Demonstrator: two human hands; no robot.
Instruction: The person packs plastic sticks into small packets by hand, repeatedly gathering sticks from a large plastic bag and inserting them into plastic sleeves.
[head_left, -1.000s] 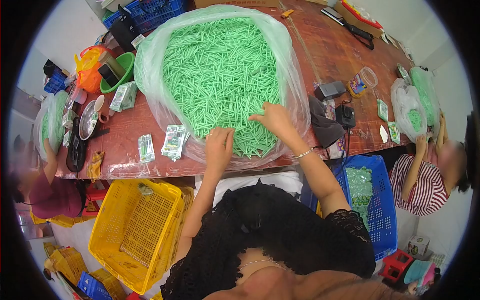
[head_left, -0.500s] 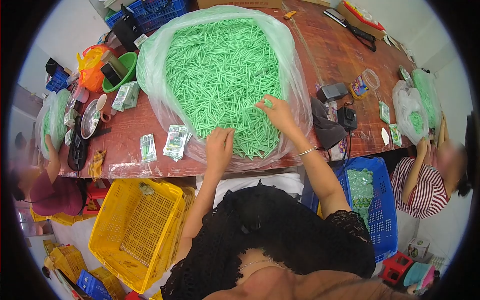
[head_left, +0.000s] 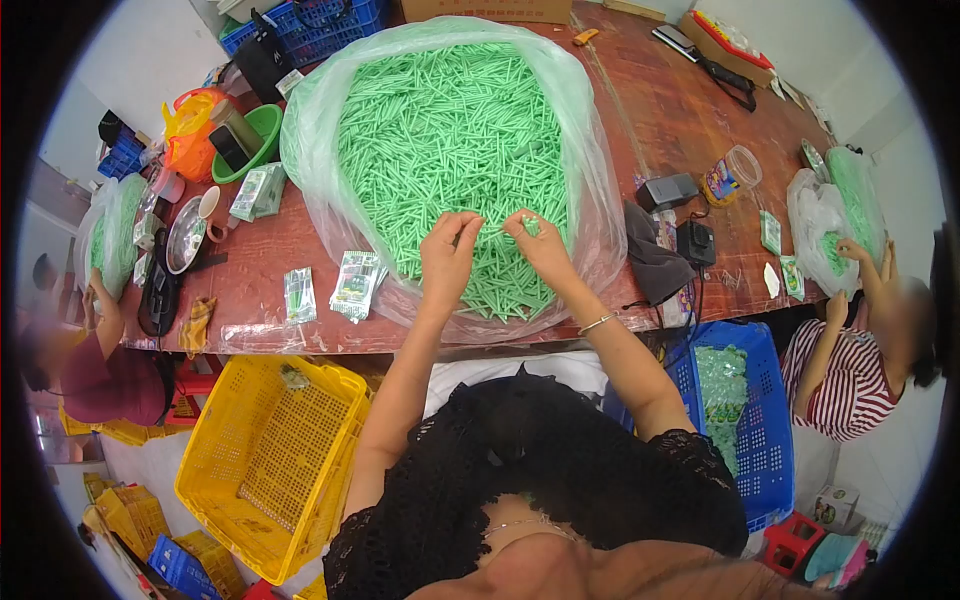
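Observation:
A large clear plastic bag lies open on the red table, full of small green sticks. Over the lower part of the pile is my left hand, its thumb and forefinger pinched together; what they hold is too small to make out. Close to its right, my right hand is curled around a few green sticks, with fingertips facing the left hand. Left of the bag's lower edge lie printed packets and a single packet.
A yellow crate stands below the table at left, a blue crate with green packets at right. Black devices and a plastic jar are right of the bag. One person sits at each side.
My left hand has lifted from the bag's lower edge and moved up and right. My right hand has shifted slightly down, so the two now nearly meet. The person at right has moved a hand.

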